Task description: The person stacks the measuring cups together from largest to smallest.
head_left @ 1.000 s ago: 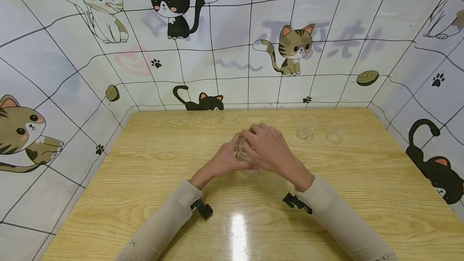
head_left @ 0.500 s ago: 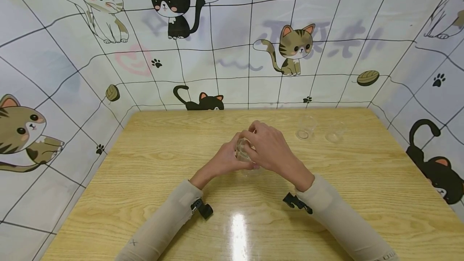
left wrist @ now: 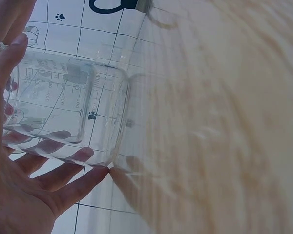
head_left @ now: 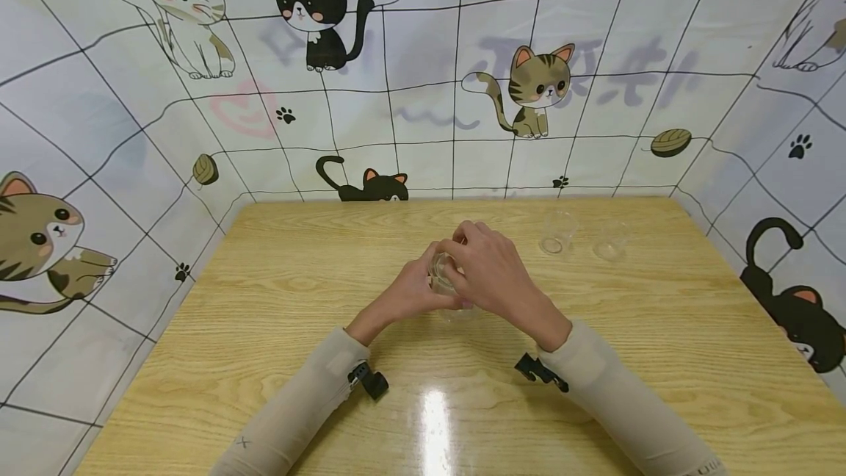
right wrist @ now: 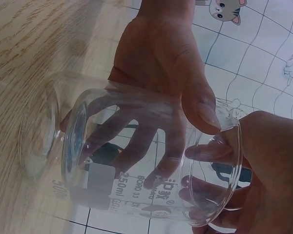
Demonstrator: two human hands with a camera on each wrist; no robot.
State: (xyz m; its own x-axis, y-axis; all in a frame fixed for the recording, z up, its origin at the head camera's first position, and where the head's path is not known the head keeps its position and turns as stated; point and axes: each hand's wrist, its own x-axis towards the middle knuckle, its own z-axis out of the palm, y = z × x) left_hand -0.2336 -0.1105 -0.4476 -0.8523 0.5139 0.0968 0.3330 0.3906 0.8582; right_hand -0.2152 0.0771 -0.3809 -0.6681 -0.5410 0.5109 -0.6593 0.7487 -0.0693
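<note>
Two clear glass beakers are nested, a smaller 250 ml beaker (right wrist: 132, 180) inside a larger beaker (right wrist: 36, 146). The larger one's base is close to the tabletop; whether it touches is hard to tell. My left hand (head_left: 411, 289) grips the larger beaker's side, fingers spread behind the glass and thumb near the rim in the right wrist view. From the other side, my right hand (head_left: 494, 269) holds the smaller beaker at its mouth, fingertips at the rim. In the head view both hands hide most of the glass (head_left: 441, 275).
Two more clear glass vessels (head_left: 554, 239) (head_left: 611, 242) stand at the back right of the wooden table (head_left: 317, 255). A cat-patterned cloth (head_left: 423, 109) rises behind the table and at both sides. Black straps with buckles (head_left: 542, 372) hang at the sleeves.
Hardly anything differs: the right hand's fingers have shifted slightly at the beaker's rim since a second ago. The left hand and the other glass vessels look unmoved.
</note>
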